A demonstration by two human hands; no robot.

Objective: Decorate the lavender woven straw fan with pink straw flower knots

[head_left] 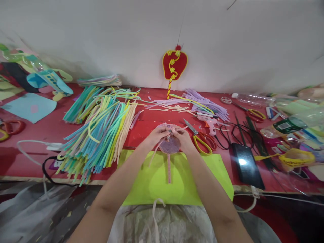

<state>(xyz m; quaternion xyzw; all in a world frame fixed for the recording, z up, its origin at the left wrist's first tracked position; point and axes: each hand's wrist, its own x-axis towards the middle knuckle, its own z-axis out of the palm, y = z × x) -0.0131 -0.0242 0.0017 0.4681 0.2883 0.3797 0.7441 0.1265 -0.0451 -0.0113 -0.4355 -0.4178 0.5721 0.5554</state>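
My left hand (157,134) and my right hand (181,137) meet fingertip to fingertip over a round purple pipe-cleaner fan (169,147). Both are closed in a pinch on a pale pink pipe cleaner (155,153), whose loose end hangs down by the left fingers. What lies right between the fingertips is small and partly hidden. The fan's pink handle (169,170) points toward me over a lime-green sheet (141,189). Pink trim shows along the fan's far rim, behind my fingers. Close by my right hand lie scissors (202,140) with red and yellow handles.
Bundles of coloured pipe cleaners (98,131) cover the left of the red table (149,123). Purple stems (210,104), a pink glue gun (211,126), a black phone (246,165) and plastic bottles (286,126) lie right. A red decorated fan (174,65) stands against the wall.
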